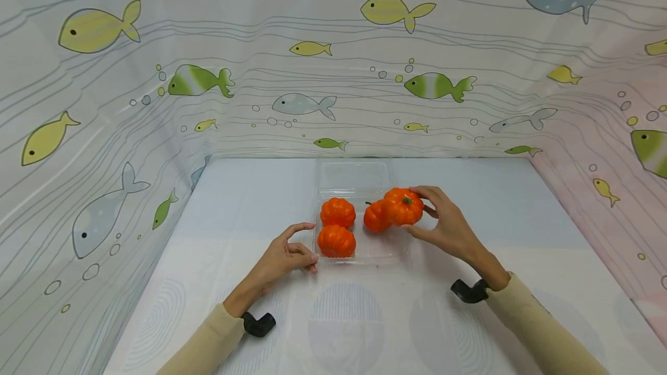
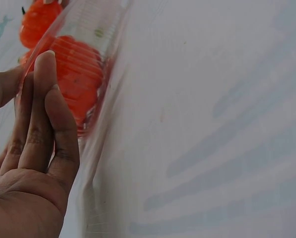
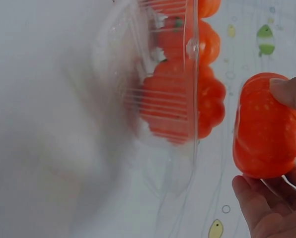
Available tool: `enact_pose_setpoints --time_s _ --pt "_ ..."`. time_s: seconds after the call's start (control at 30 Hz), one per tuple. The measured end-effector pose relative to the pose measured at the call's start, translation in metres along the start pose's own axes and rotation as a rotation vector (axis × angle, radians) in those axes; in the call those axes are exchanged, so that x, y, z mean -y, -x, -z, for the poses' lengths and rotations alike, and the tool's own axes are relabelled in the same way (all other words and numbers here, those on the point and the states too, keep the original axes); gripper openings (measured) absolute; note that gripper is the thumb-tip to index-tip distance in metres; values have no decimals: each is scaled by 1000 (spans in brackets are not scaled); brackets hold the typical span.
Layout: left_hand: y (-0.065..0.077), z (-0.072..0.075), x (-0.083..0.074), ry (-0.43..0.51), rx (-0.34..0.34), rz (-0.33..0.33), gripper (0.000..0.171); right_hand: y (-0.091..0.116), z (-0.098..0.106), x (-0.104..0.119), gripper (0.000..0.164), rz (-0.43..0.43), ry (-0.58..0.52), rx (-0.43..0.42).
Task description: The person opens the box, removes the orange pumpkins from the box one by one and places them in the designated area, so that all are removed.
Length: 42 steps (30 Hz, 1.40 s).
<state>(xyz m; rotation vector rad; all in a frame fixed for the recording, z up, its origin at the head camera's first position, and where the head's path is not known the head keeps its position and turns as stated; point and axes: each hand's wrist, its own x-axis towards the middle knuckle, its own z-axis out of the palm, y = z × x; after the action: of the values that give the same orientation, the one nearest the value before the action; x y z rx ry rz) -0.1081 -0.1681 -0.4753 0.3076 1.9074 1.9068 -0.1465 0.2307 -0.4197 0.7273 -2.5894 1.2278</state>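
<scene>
A clear plastic clamshell box stands on the table with three small orange pumpkins inside. Two of them, the rear-left pumpkin and the front-left pumpkin, sit along its left side. The third pumpkin is at the back right, its stem leaning left. My right hand grips another pumpkin between thumb and fingers, above the box's right side; in the right wrist view it is apart from the box wall. My left hand is at the box's left wall, fingers extended along the plastic.
The box's clear lid lies folded back behind it. Dark wrist mounts stick out from both sleeves. A fish-patterned curtain closes off the table at the back and sides.
</scene>
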Motion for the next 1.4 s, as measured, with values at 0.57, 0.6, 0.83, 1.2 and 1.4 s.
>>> enact_pose_setpoints --time_s 0.57,0.6,0.83,1.2,1.4 --pt "0 1 1 9 -2 1 77 -3 11 -26 78 -26 21 -75" --pt "0 1 1 8 -3 1 77 -3 12 -28 78 -31 19 -79" --pt "0 0 1 1 0 -1 77 -3 19 -42 77 -74 9 -107" --pt "0 1 -1 -1 -1 7 76 -7 26 -63 77 -163 9 -126" --pt "0 1 -2 -5 4 11 76 -11 29 -72 78 -192 22 -124"
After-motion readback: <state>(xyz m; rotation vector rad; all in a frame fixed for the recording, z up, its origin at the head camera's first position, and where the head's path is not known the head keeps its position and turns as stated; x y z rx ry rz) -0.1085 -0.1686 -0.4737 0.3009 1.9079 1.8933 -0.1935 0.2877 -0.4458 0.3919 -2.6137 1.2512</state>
